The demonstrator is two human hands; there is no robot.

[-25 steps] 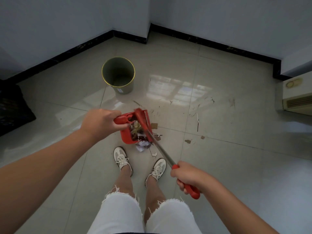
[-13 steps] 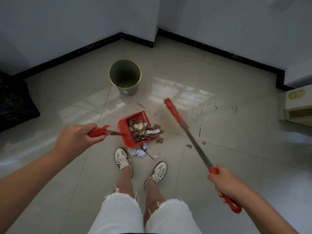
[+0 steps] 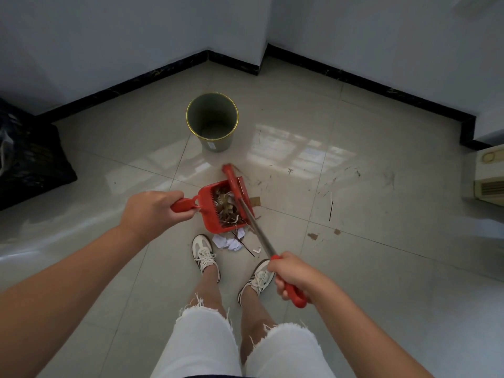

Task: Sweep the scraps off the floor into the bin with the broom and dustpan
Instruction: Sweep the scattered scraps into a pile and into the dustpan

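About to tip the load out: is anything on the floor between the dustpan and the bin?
Nothing visible: bare tile lies between the dustpan and the bin. The broom lies across the pan.

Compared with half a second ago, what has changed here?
The right hand swung the broom back left, so its head is again at the dustpan mouth. The left hand slid nearer the pan. Both grips stayed; the bin and the crumpled paper stayed put.

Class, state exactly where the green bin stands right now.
In the head view, the green bin stands upright on the tiled floor, upper centre, near the wall corner, just beyond the red dustpan.
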